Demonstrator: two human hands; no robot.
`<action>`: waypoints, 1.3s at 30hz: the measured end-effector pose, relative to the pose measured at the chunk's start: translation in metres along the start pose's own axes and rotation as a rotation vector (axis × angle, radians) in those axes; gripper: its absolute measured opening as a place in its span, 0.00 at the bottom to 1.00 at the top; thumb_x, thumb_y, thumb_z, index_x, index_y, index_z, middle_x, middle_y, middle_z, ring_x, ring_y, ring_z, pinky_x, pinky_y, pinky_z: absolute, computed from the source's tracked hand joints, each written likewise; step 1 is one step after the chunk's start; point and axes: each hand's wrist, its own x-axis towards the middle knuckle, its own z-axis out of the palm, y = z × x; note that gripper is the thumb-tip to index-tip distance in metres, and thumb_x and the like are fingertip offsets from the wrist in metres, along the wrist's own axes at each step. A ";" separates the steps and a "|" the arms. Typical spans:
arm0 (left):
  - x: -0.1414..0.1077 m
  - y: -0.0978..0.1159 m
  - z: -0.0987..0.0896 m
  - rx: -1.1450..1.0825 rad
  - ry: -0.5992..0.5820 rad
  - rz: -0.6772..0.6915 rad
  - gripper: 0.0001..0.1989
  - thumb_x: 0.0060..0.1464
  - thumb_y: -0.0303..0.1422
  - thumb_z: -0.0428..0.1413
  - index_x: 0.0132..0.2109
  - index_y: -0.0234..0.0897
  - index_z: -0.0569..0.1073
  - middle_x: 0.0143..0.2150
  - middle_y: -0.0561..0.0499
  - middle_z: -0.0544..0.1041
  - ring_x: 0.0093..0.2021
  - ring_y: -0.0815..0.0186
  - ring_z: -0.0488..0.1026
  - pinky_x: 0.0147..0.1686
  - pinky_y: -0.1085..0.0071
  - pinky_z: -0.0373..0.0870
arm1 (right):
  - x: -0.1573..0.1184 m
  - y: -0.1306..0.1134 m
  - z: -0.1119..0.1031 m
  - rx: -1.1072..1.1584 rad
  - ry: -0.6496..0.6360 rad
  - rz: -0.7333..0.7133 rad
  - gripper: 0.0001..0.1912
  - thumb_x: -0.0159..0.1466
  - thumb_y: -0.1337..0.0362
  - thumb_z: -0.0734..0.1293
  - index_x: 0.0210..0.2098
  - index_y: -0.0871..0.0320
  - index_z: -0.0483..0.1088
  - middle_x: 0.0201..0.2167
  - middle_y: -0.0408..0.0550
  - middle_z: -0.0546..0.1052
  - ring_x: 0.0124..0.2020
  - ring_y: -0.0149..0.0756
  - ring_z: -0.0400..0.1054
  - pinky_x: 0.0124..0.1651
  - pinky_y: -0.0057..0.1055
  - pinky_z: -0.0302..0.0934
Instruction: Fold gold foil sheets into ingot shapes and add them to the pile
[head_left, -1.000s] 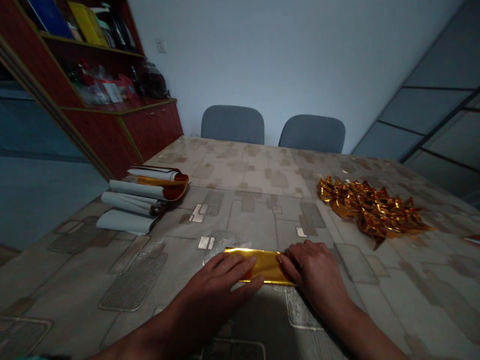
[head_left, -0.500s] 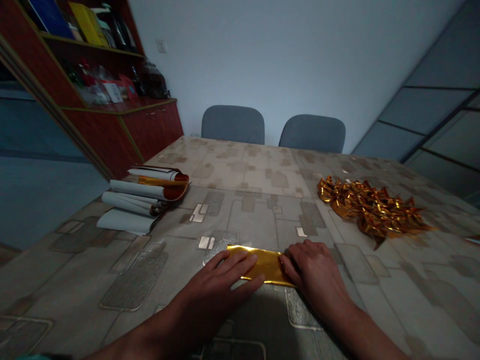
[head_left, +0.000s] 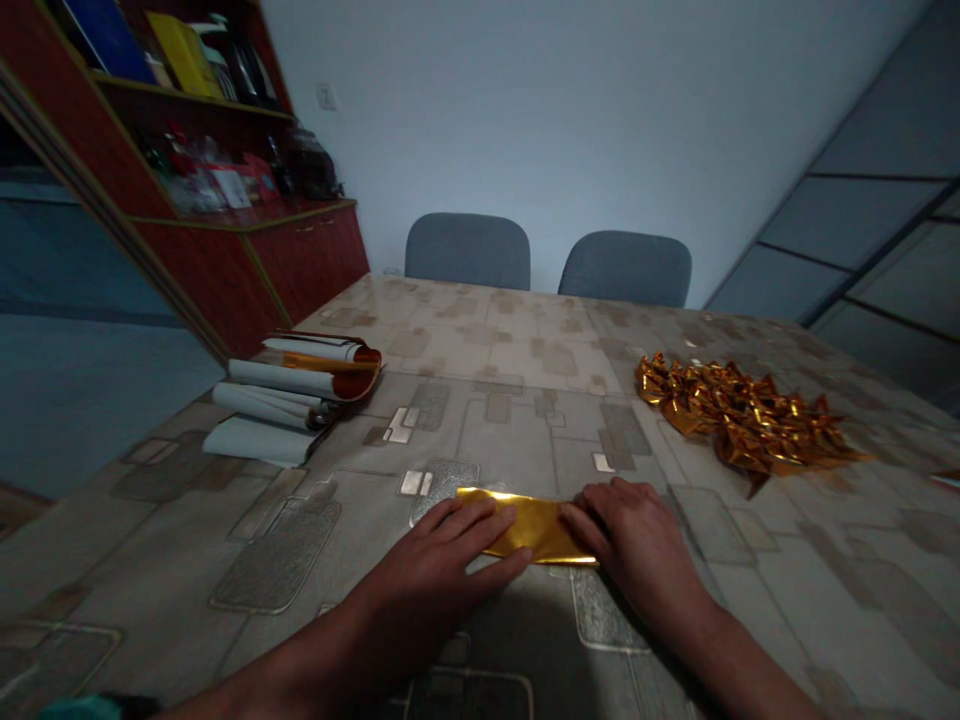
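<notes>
A folded strip of shiny gold paper (head_left: 546, 530) lies flat on the table between my hands. My left hand (head_left: 454, 555) rests on its left part, fingers spread and thumb at the near edge. At the strip's right end, my right hand (head_left: 626, 530) has its fingers curled together, the thumb pressed on the paper; the right edge is hidden under it. A cluster of folded gold foil pieces (head_left: 750, 415) sits on the table to the right. On the left lies a stack of curled sheets (head_left: 281, 405), pale outside and gold inside.
The table (head_left: 495, 350) has a patterned cover. Two grey chairs (head_left: 467, 250) stand at its far side against the wall. A red-brown cabinet (head_left: 315, 260) with shelved items is at the back left. Something small lies at the right edge.
The right hand and the strip's right end have shifted very slightly. The left hand stays on the strip, and the view has moved a little.
</notes>
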 end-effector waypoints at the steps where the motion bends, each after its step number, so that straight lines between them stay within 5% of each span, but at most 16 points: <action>1: 0.000 0.000 0.001 -0.002 -0.001 -0.006 0.26 0.63 0.24 0.53 0.64 0.51 0.66 0.66 0.47 0.71 0.63 0.54 0.69 0.59 0.54 0.68 | -0.001 0.002 -0.004 0.028 0.031 0.008 0.16 0.71 0.62 0.64 0.28 0.57 0.73 0.25 0.48 0.76 0.28 0.43 0.70 0.37 0.37 0.55; 5: -0.001 0.004 0.003 -0.019 0.011 -0.008 0.28 0.61 0.22 0.52 0.65 0.49 0.66 0.66 0.46 0.71 0.64 0.54 0.67 0.59 0.54 0.67 | -0.006 -0.004 -0.024 0.101 0.255 -0.075 0.18 0.74 0.64 0.57 0.32 0.58 0.74 0.26 0.50 0.76 0.30 0.43 0.68 0.37 0.37 0.55; 10: -0.002 0.017 0.001 0.008 0.009 -0.038 0.26 0.62 0.26 0.54 0.65 0.47 0.65 0.64 0.44 0.71 0.63 0.53 0.67 0.59 0.53 0.67 | -0.025 -0.035 -0.026 0.291 0.199 -0.331 0.14 0.70 0.73 0.58 0.37 0.58 0.74 0.33 0.50 0.79 0.33 0.40 0.71 0.37 0.34 0.62; 17: 0.002 0.026 -0.014 -0.031 -0.004 -0.062 0.20 0.66 0.27 0.52 0.62 0.46 0.68 0.63 0.46 0.72 0.64 0.57 0.68 0.61 0.57 0.67 | -0.045 -0.046 0.005 0.125 0.181 -0.318 0.19 0.63 0.80 0.58 0.42 0.55 0.74 0.31 0.44 0.80 0.31 0.40 0.72 0.39 0.36 0.62; 26: -0.001 0.022 -0.012 -0.013 -0.079 -0.029 0.25 0.63 0.25 0.54 0.65 0.46 0.65 0.66 0.42 0.70 0.65 0.53 0.67 0.61 0.54 0.68 | -0.047 -0.046 0.000 0.143 0.190 -0.304 0.14 0.67 0.75 0.59 0.38 0.54 0.74 0.28 0.42 0.77 0.29 0.36 0.69 0.38 0.33 0.56; 39: -0.009 0.013 -0.022 -0.118 -0.227 -0.070 0.34 0.61 0.17 0.51 0.68 0.52 0.61 0.72 0.45 0.63 0.70 0.57 0.61 0.64 0.52 0.64 | -0.046 -0.046 -0.003 -0.011 0.115 -0.335 0.13 0.60 0.78 0.65 0.37 0.55 0.74 0.28 0.40 0.76 0.30 0.37 0.71 0.43 0.36 0.59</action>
